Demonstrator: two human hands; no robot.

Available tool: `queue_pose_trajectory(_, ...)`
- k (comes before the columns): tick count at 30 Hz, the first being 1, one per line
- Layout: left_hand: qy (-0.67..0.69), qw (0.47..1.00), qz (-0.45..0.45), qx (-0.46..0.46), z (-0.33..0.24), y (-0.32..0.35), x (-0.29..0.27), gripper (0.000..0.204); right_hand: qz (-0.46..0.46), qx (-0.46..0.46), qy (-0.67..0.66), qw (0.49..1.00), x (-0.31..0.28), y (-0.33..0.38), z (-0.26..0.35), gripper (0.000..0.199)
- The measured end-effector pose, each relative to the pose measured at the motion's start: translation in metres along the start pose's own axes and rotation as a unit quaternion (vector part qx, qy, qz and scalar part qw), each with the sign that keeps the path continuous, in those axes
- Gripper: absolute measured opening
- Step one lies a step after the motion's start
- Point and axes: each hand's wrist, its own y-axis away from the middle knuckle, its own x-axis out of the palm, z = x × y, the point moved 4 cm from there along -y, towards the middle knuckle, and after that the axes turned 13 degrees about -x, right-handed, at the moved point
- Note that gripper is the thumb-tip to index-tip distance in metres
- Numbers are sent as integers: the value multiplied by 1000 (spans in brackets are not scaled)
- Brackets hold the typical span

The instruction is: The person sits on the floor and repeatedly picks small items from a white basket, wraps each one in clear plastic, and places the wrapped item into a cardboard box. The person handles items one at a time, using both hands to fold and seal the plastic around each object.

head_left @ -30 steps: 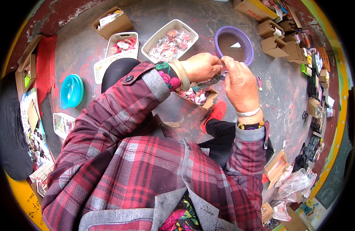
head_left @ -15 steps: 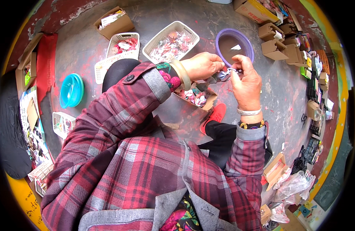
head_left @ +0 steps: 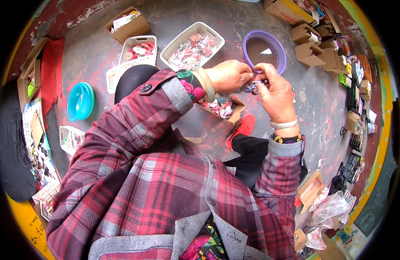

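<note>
Small purplish piece [head_left: 250,88] pinched in the right hand [head_left: 278,95], grey floor [head_left: 318,123] reaching toward 3 o'clock

Seen from the piece, the purple basin [head_left: 281,48] is near at 1 o'clock, its rim just beyond the right hand in this view. An open cardboard box [head_left: 238,112] of red-and-white packets [head_left: 221,107] sits lower, around 8, and a pale basket [head_left: 182,38] at 10. Toward 3, floor runs out to crates [head_left: 352,97] by the wall. The right fingers close on the piece; the left hand [head_left: 230,77] bends its fingertips toward it — whether they grip, I cannot tell. The floor is scuffed and red-flecked; teal bowls [head_left: 80,102] stand at 9.
</note>
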Motion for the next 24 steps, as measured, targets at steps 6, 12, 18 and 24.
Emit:
queue_pose_trajectory(6, 19, 1000, 15, -7, 1, -3, 2, 31, -5, 2, 8, 1000, -3, 0, 0, 33)
queue_pose_trajectory(12, 89, 994, 24, -50, 11, -7, 5, 33, 2, -55, 40, 998, 5, -1, 11, 29)
queue_pose_trajectory(18, 105, 988, 35, -108, 4, 0, -1, 32, 22, -19, -38, 999, 1, -1, 7, 24)
queue_pose_trajectory(24, 142, 980, 63, -128, 2, 4, -2, 28, 55, 23, -40, 997, -8, 3, 1, 18)
